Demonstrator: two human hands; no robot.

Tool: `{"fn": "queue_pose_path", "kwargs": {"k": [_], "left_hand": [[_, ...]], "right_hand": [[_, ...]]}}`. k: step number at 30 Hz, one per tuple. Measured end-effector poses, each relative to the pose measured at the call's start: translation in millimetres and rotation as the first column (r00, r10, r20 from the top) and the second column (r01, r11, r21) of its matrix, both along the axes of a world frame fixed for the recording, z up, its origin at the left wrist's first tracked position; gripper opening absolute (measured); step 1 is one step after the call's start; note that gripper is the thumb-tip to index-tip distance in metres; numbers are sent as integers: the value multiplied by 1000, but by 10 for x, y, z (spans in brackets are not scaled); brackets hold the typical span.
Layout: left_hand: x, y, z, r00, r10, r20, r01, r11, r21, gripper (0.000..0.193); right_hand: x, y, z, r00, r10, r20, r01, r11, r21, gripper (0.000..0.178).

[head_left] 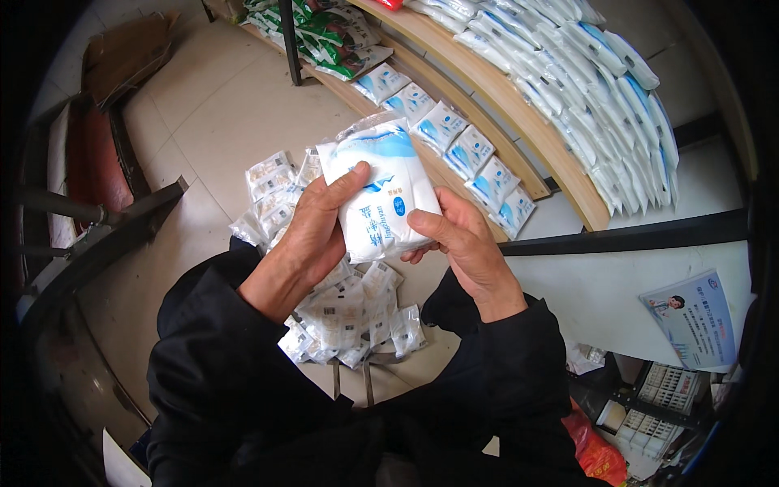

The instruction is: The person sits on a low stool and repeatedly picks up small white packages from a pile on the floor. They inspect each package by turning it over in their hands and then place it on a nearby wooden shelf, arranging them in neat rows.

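A white and blue plastic packet of salt (393, 174) is held up in front of me, tilted a little, with its printed face toward me. My left hand (312, 223) is closed round its left edge, with the thumb lying on the front. On the lower right side, my right hand (466, 243) grips the same packet, thumb on the front and fingers partly hidden behind. Beyond it, a row of similar packets (468, 152) lies along the lower shelf (519, 166). Below my hands, many small clear-wrapped white packets (349, 312) are heaped near the floor.
Stacked white packets (568, 89) fill the upper shelf (560, 122) at the right. Green bags (337, 40) lie at the far end, past a black post (290, 40). A cardboard box (130, 53) is far left. A blue leaflet (690, 321) rests on a white surface at right.
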State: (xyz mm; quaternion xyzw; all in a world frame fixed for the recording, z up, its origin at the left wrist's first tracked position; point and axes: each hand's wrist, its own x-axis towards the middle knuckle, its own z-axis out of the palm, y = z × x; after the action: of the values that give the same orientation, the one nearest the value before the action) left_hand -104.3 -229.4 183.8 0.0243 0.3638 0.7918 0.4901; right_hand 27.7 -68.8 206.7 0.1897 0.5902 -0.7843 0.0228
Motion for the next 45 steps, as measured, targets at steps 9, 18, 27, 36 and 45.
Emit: {"fn": "queue_pose_path", "kwargs": {"k": [9,18,27,36,45], "left_hand": [[-16,-26,-39,999,28,-22,-28,1000,-3,52],[94,-55,-102,998,-28,56,31,998,-53,48],[149,-108,-83,1000,-6,28,10,992,-129,42],[10,-245,-43,1000,13,24,-10,992,-123,41],[-150,-503,176,987,118,-112,-139,969,-204,48]], "right_hand": [[0,-52,11,1000,-2,-7,2,999,-40,50],[-40,-122,-156,998,-63,-20,59,986,-156,56],[-97,-169,-327,996,-82,23,86,953,-291,46],[-307,-308,-325,994,-105,13,103,939,-328,45],[-687,-339,-248,993,-67,-98,29,936,-351,44]]}}
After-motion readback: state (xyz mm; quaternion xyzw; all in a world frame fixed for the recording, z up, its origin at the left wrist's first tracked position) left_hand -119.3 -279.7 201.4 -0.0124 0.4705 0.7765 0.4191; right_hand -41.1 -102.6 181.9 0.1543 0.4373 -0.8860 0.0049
